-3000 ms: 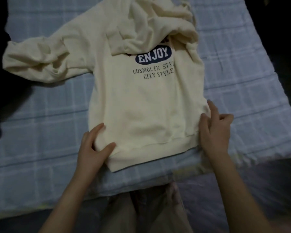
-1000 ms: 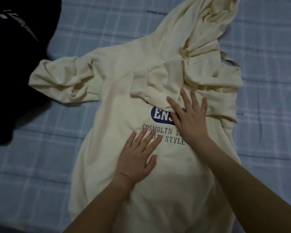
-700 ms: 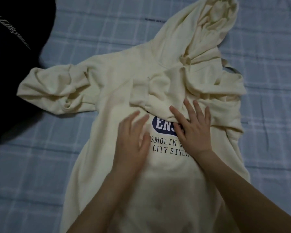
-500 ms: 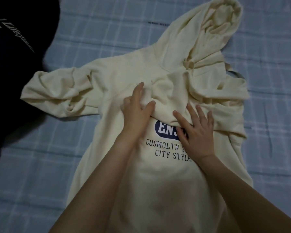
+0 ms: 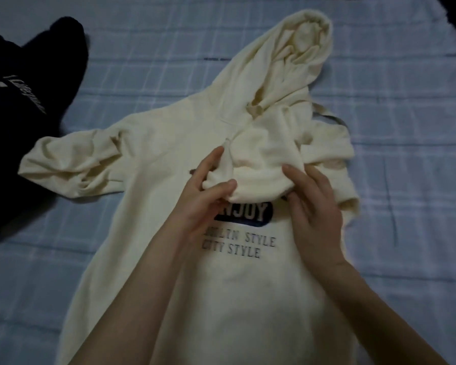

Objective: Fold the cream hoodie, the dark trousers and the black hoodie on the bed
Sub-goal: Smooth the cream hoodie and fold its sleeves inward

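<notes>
The cream hoodie point(image 5: 156, 154) lies front-up mid-bed point(image 5: 406, 180), one sleeve point(image 5: 263, 164) crossed over its chest. The left hand point(image 5: 203, 204), flat on the print a second ago, now pinches the cuff in its fingers point(image 5: 223, 187). The right hand point(image 5: 316, 214) rests open-fingered beside it. I'd say the sleeve is being straightened, and folding is barely begun.

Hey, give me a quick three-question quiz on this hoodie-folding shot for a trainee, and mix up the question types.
1. True or false: the cream hoodie lies with its printed front facing up.
2. Multiple choice: what does the left hand pinch? A) the tip of the hood B) bunched fabric just above the print C) the bottom hem
3. Fill the gap: in the head view, the black garment lies to the ___ of the cream hoodie.

Key: 1 true; 2 B; 3 left.
</notes>
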A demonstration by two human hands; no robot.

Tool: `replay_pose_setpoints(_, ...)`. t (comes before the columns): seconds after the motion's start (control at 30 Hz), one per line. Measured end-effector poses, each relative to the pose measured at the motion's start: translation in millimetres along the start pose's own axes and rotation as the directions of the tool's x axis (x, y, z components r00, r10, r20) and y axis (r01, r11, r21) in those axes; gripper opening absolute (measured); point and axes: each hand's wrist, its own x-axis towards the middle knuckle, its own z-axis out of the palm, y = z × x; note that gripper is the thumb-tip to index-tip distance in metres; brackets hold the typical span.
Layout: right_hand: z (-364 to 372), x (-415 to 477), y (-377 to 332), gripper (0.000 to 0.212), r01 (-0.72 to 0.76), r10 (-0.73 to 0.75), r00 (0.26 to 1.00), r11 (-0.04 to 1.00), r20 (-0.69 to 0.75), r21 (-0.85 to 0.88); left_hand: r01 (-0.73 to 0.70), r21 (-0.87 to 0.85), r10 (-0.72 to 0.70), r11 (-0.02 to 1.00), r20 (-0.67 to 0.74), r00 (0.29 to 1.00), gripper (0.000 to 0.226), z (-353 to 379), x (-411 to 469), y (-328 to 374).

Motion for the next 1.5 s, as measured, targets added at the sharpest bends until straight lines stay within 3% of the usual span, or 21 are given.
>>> replay_pose_setpoints(0.1,-61.4,1.2,-8.6,0.047,-0.043,0.05,0.998,0.989,-0.046,0.143,-0.047,0.074,0.046,0.996,0.022,0.999,0.061,59.2,-3.4,-12.6)
replay_pose_setpoints(0.27,-172.7,2.4,7.4,0.068,-0.106,0.114,0.992,0.985,-0.047,0.134,-0.04,0.054,0.033,0.998,0.121,0.992,0.062,169.9,2.6,-44.5)
replay_pose_setpoints(0.4,-246.2,-9.6,44.0,0.077,-0.203,0.219,0.969,0.969,-0.115,0.14,-0.043,0.165,0.01,0.985,0.197,0.98,0.064,252.2,15.1,-87.9)
replay_pose_setpoints(0.6,-291.3,-51.0,110.4,0.075,-0.402,0.45,0.881,0.876,-0.149,0.268,-0.008,0.355,-0.065,0.935,0.194,0.979,0.064,310.3,22.2,-160.8)
replay_pose_setpoints(0.7,-291.0,-70.1,127.5,0.076,-0.503,0.519,0.849,0.851,-0.096,0.152,-0.001,0.563,-0.088,0.827,0.131,0.987,0.064,309.8,17.8,-176.4)
replay_pose_setpoints(0.77,-299.1,-76.1,127.5,0.072,-0.508,0.507,0.853,0.861,-0.125,0.024,-0.125,0.637,0.04,0.761,0.147,0.988,0.064,313.3,15.2,-172.2)
replay_pose_setpoints(0.83,-315.5,-75.2,119.9,0.063,-0.451,0.412,0.883,0.877,-0.224,-0.166,-0.293,0.679,0.167,0.673,0.246,0.955,0.064,330.9,10.7,-166.8)
replay_pose_setpoints(0.87,-324.4,-72.3,115.0,0.057,-0.414,0.354,0.894,0.888,-0.276,-0.2,-0.349,0.66,0.157,0.665,0.334,0.93,0.064,344.0,6.5,-167.1)
replay_pose_setpoints(0.9,-332.8,-66.4,109.2,0.052,-0.394,0.326,0.892,0.901,-0.312,-0.184,-0.365,0.625,0.075,0.69,0.44,0.895,0.063,359.3,-0.1,-168.5)
replay_pose_setpoints(0.97,-347.0,-47.8,97.3,0.043,-0.365,0.301,0.893,0.919,-0.336,-0.149,-0.366,0.587,-0.154,0.722,0.652,0.742,0.057,388.2,-13.6,-173.7)
replay_pose_setpoints(1.0,-351.6,-36.4,92.7,0.039,-0.357,0.295,0.898,0.923,-0.327,-0.146,-0.37,0.574,-0.191,0.731,0.692,0.696,0.05,396.7,-18.0,-175.7)
replay_pose_setpoints(1.03,-354.9,-25.4,89.2,0.036,-0.346,0.288,0.905,0.927,-0.314,-0.147,-0.337,0.559,-0.179,0.757,0.674,0.716,0.043,398.0,-21.1,-176.8)
replay_pose_setpoints(1.1,-356.8,-4.2,84.1,0.035,-0.295,0.221,0.927,0.929,-0.303,-0.223,-0.208,0.54,-0.071,0.815,0.45,0.89,0.046,383.6,-21.6,-166.0)
replay_pose_setpoints(1.13,-354.7,3.8,85.0,0.036,-0.252,0.168,0.943,0.925,-0.288,-0.285,-0.271,0.569,0.09,0.776,0.325,0.941,0.045,367.3,-19.1,-161.3)
replay_pose_setpoints(1.17,-348.3,9.8,88.6,0.035,-0.206,0.127,0.958,0.927,-0.258,-0.312,-0.359,0.665,0.259,0.655,0.249,0.933,0.04,345.5,-17.3,-156.6)
replay_pose_setpoints(1.2,-337.3,12.5,94.6,0.032,-0.173,0.111,0.971,0.937,-0.211,-0.304,-0.414,0.784,0.383,0.463,0.244,0.891,0.034,320.6,-17.1,-153.1)
replay_pose_setpoints(1.27,-304.0,7.1,105.9,0.025,-0.157,0.144,0.987,0.96,-0.076,-0.23,-0.417,0.902,0.446,0.111,0.33,0.832,0.024,270.1,-23.0,-152.9)
replay_pose_setpoints(1.3,-285.4,-2.2,113.9,0.023,-0.136,0.141,0.99,0.964,0.005,-0.228,-0.404,0.915,0.418,0.001,0.367,0.831,0.021,248.4,-31.2,-157.0)
replay_pose_setpoints(1.4,-243.9,-41.3,139.2,0.036,0.076,0.077,0.947,0.89,0.311,-0.45,-0.375,0.914,0.241,-0.156,0.404,0.883,0.041,208.8,-56.5,-176.6)
replay_pose_setpoints(1.5,-233.6,-50.4,158.3,0.055,0.208,0.08,0.893,0.799,0.442,-0.564,-0.348,0.929,0.205,-0.124,0.367,0.907,0.047,205.5,-58.3,-183.6)
